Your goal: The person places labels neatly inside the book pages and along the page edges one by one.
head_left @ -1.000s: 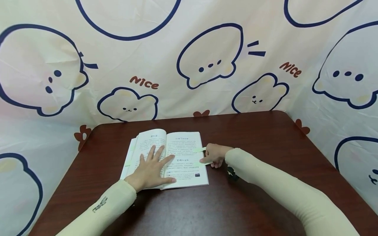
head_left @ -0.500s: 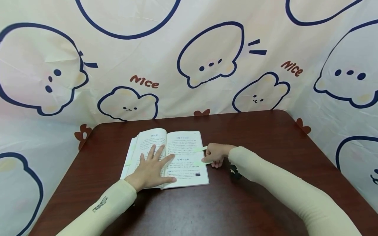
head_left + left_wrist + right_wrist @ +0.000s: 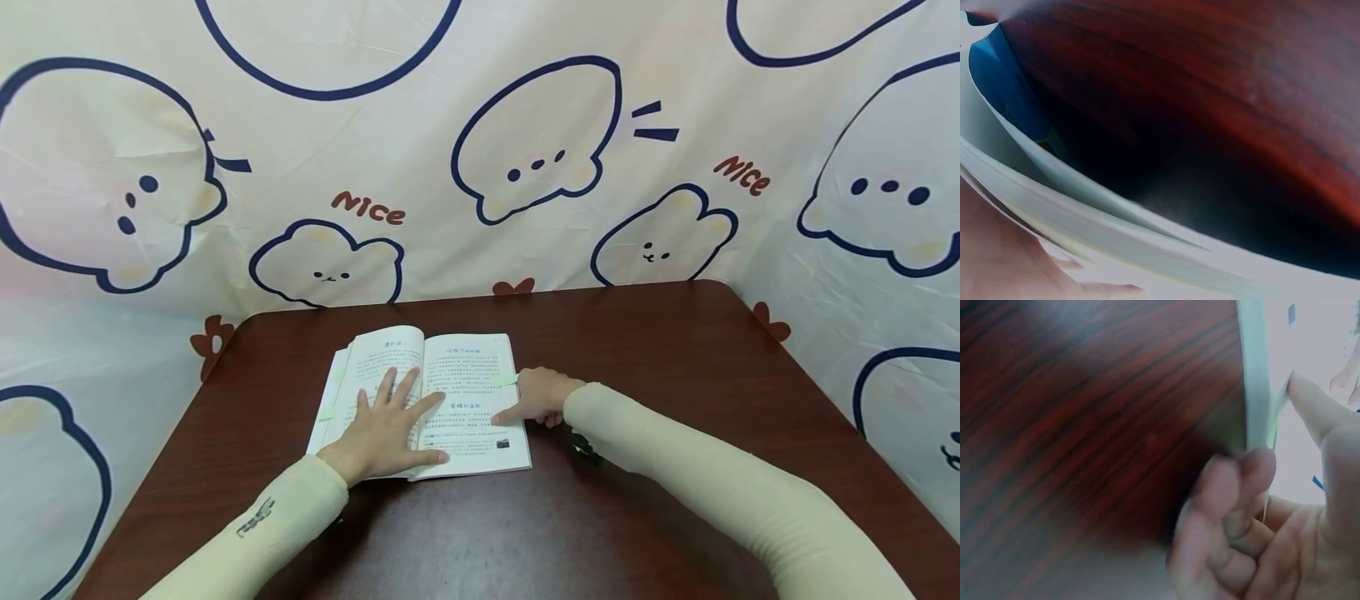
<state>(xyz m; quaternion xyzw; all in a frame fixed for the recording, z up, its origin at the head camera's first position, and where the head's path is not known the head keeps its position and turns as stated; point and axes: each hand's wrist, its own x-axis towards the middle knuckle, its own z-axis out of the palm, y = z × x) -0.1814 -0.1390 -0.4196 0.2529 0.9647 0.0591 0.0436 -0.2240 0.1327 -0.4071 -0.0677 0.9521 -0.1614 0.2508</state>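
An open book (image 3: pixel 465 358) with printed pages lies on the table. My left hand (image 3: pixel 382 429) rests spread across its left page and centre fold. At the right edge, my right hand (image 3: pixel 540 393) has its thumb (image 3: pixel 1313 403) laid on the right page while its other fingers (image 3: pixel 1216 487) curl beside the book's edge. A pale green sticky tab (image 3: pixel 506 380) sticks out of the right page just above that hand. Another green tab (image 3: pixel 325 414) shows at the left edge. In the right wrist view a greenish strip (image 3: pixel 1272 432) shows at the page edge below the thumb.
The dark brown wooden table (image 3: pixel 645 333) reaches back to a cloth backdrop (image 3: pixel 420 167) printed with cartoon outlines. A blue cover part (image 3: pixel 1007 81) shows under the lifted pages in the left wrist view.
My right hand has shifted left, its thumb moving from the page edge onto the page. The lower green tab, seen earlier at the thumb, is now hidden in the head view. My left hand stays put.
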